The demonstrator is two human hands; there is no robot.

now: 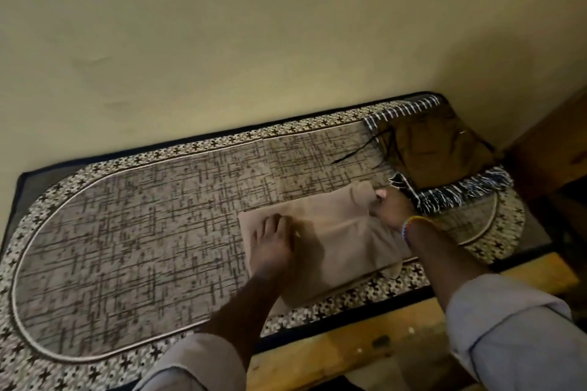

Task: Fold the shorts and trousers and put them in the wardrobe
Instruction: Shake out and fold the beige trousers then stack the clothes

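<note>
A beige garment [333, 238], partly folded into a rough rectangle, lies on the patterned mat [143, 216] near its front right edge. My left hand [271, 244] rests flat on the garment's left part, fingers spread and pressing down. My right hand [392, 208], with a beaded bracelet at the wrist, pinches the garment's far right corner. Behind it, at the mat's right end, a dark brown folded garment [441, 149] with black drawstrings lies on a black-and-white striped cloth [460, 197]. No wardrobe is in view.
The mat covers a low surface against a plain cream wall [254, 25]. A wooden edge [365, 336] runs along the front under my arms. Dark wooden furniture [552, 149] stands at the far right.
</note>
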